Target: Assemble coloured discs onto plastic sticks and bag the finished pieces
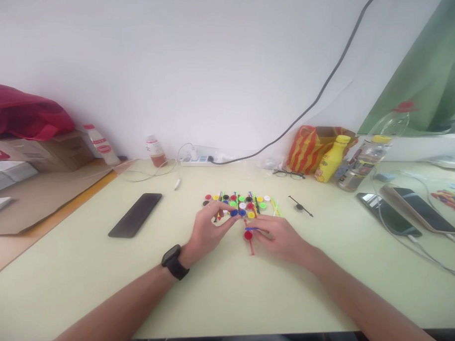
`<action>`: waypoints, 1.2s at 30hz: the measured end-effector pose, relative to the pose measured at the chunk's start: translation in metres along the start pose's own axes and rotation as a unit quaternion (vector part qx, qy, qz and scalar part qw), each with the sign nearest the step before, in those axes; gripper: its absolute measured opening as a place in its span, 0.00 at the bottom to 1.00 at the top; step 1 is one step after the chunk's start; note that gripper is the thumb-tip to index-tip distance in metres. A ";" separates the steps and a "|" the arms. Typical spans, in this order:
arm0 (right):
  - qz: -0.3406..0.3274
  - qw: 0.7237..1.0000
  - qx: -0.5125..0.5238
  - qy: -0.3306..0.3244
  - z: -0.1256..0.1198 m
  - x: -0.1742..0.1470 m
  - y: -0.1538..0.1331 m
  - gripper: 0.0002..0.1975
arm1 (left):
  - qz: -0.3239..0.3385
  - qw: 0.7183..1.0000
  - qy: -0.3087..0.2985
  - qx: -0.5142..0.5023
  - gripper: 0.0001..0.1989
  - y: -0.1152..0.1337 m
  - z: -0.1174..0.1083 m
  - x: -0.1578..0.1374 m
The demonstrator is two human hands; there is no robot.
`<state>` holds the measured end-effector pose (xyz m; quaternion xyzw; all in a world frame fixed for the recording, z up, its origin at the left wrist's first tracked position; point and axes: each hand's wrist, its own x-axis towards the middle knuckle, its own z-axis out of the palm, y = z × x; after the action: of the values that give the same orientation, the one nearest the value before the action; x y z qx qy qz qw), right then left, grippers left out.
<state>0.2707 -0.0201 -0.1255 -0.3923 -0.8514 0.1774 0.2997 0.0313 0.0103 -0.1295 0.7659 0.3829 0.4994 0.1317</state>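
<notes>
My left hand (209,222), with a black watch (175,262) on its wrist, pinches a small blue disc (234,213) between thumb and fingers. My right hand (279,234) is closed on a thin blue stick (252,228). Just beneath that stick, a red disc (248,235) sits on a red stick (252,248), close to my right fingertips. Beyond both hands lie several coloured discs and thin sticks in rows, among them a green disc (262,206) and a white disc (267,198). My left fingers cover part of the rows.
A black stick with a black disc (299,207) lies right of the rows. A black phone (135,215) rests at left, two more phones with cables at right. Bottles, a striped bag (301,150), glasses (289,174) and a power strip (196,162) line the wall.
</notes>
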 end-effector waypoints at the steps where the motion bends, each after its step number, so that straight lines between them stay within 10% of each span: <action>1: -0.002 1.000 -0.001 -0.002 0.000 0.000 0.000 0.12 | 0.000 1.000 0.000 -0.001 0.08 0.000 0.000 0.000; 36: -0.024 0.999 -0.025 -0.028 0.004 -0.003 0.009 0.20 | 0.001 1.000 -0.023 0.010 0.10 0.001 0.001 -0.002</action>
<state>0.2744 -0.0167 -0.1348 -0.3745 -0.8727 0.1596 0.2696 0.0325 0.0088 -0.1306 0.7787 0.3838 0.4784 0.1322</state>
